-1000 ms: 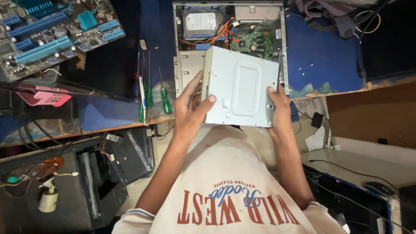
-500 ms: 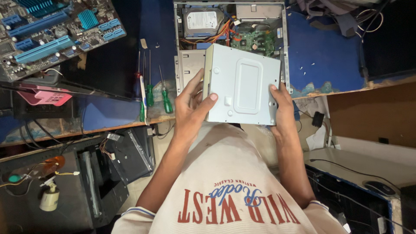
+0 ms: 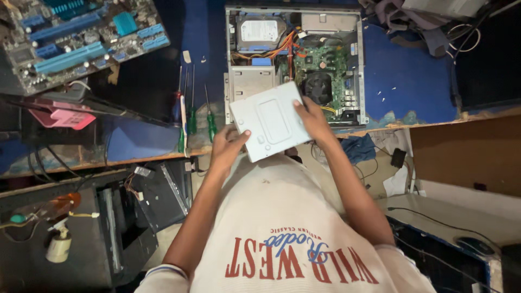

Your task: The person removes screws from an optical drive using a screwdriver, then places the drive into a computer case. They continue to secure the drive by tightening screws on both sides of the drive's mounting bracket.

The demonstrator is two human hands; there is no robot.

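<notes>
both my hands hold a pale metal optical drive (image 3: pixel 269 120) at the near edge of the open computer case (image 3: pixel 360 65).
left hand (image 3: pixel 227 145) and right hand (image 3: pixel 312 120) fingers clamped on opposite edges; it looks rigid, smooth and moderately heavy, so edge grips seem safest above the tabletop (image 3: pixel 401 81).

The blue surface (image 3: pixel 401 70) carries an open computer case (image 3: pixel 293 62). Left of it lie 3 screwdrivers (image 3: pixel 191 108) and a motherboard (image 3: pixel 76 40).
</notes>
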